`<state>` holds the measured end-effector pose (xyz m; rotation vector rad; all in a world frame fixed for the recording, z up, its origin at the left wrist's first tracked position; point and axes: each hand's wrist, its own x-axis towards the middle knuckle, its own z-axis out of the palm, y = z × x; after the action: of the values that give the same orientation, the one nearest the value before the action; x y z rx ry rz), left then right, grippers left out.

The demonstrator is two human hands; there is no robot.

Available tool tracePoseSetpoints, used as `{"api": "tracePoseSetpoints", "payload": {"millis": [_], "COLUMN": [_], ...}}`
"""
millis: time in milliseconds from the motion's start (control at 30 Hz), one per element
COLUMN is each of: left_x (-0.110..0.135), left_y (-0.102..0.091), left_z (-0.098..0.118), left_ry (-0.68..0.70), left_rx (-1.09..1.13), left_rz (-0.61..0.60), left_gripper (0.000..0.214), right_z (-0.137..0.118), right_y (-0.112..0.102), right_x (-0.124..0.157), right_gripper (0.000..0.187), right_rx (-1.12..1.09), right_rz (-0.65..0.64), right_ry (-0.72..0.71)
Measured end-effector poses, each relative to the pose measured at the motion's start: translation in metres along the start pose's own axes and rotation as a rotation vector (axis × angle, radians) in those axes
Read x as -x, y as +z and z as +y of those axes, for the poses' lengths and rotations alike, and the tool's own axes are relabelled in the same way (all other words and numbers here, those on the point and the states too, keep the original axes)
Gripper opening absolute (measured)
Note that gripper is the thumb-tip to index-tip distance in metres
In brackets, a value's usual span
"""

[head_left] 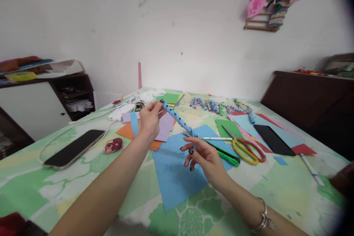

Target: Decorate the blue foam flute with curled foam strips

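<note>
My left hand [150, 118] pinches the upper end of a blue paper strip with dark dots [177, 116]. The strip slants down to the right, and its lower end passes behind the fingers of my right hand [206, 156]. Those fingers are apart and loosely bent; whether they touch the strip is unclear. Under both hands lies a blue paper sheet [177, 180]. A green utility knife [225, 156] and a white pen [217, 138] rest just beyond my right hand. Scissors with yellow and red handles [245, 149] lie to the right of them.
Curled paper strips [212, 106] lie at the back. On the left are a phone [74, 148], a dark red case [113, 145] and a white cable [45, 147]. A black flat object [273, 139] rests on coloured sheets [279, 123] to the right. Purple paper [166, 127] sits behind my left hand.
</note>
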<state>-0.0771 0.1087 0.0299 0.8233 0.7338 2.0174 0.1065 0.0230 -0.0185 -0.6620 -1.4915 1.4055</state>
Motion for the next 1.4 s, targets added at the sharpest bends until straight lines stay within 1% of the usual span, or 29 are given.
{"api": "tracePoseSetpoints", "payload": {"millis": [67, 133, 200, 267, 333, 433, 500, 567, 633, 700, 833, 967, 1100, 1267, 1400], "left_x": [0.000, -0.001, 0.000, 0.000, 0.001, 0.002, 0.003, 0.003, 0.003, 0.003, 0.002, 0.002, 0.002, -0.005, -0.012], "left_y": [-0.001, -0.001, -0.001, -0.001, -0.001, 0.000, 0.001, 0.001, 0.001, 0.001, 0.001, 0.002, 0.001, -0.005, -0.011], "left_z": [-0.002, -0.004, -0.007, -0.010, -0.012, -0.012, -0.012, -0.012, -0.012, -0.012, -0.011, -0.009, -0.008, -0.009, -0.012], "left_ry": [-0.064, -0.126, -0.164, -0.180, -0.196, -0.219, -0.231, -0.238, -0.245, -0.253, -0.274, -0.301, -0.310, -0.273, -0.231], "left_rx": [0.051, 0.089, 0.107, 0.116, 0.129, 0.148, 0.156, 0.162, 0.167, 0.175, 0.195, 0.203, 0.185, 0.141, 0.118], "left_rz": [0.028, 0.053, 0.067, 0.072, 0.073, 0.057, 0.050, 0.054, 0.059, 0.063, 0.070, 0.050, -0.026, -0.103, -0.107], "left_gripper": [0.018, 0.016, 0.014, 0.012, 0.011, 0.009, 0.007, 0.007, 0.007, 0.008, 0.008, 0.007, 0.005, 0.009, 0.014], "right_z": [0.003, 0.004, 0.003, 0.002, 0.002, 0.003, 0.005, 0.005, 0.005, 0.005, 0.010, 0.015, 0.010, 0.004, 0.006], "right_y": [0.004, 0.007, 0.008, 0.008, 0.006, 0.004, 0.002, 0.002, 0.002, 0.004, 0.006, 0.001, -0.007, -0.014, -0.016], "right_x": [0.003, 0.005, 0.005, 0.005, 0.004, 0.004, 0.006, 0.008, 0.009, 0.009, 0.005, -0.001, -0.006, -0.008, -0.009], "right_gripper": [0.032, 0.030, 0.035, 0.039, 0.040, 0.031, 0.021, 0.011, 0.008, 0.008, 0.012, 0.017, 0.023, 0.028, 0.027], "right_rx": [-0.012, 0.001, 0.023, 0.039, 0.044, 0.049, 0.143, 0.306, 0.388, 0.321, 0.096, -0.023, -0.055, -0.065, -0.062], "right_rz": [0.060, 0.154, 0.237, 0.289, 0.298, 0.271, 0.256, 0.236, 0.224, 0.238, 0.267, 0.278, 0.259, 0.353, 0.381], "right_ry": [-0.021, -0.036, -0.052, -0.067, -0.066, -0.059, -0.121, -0.217, -0.266, -0.234, -0.082, 0.013, 0.022, 0.034, 0.025]}}
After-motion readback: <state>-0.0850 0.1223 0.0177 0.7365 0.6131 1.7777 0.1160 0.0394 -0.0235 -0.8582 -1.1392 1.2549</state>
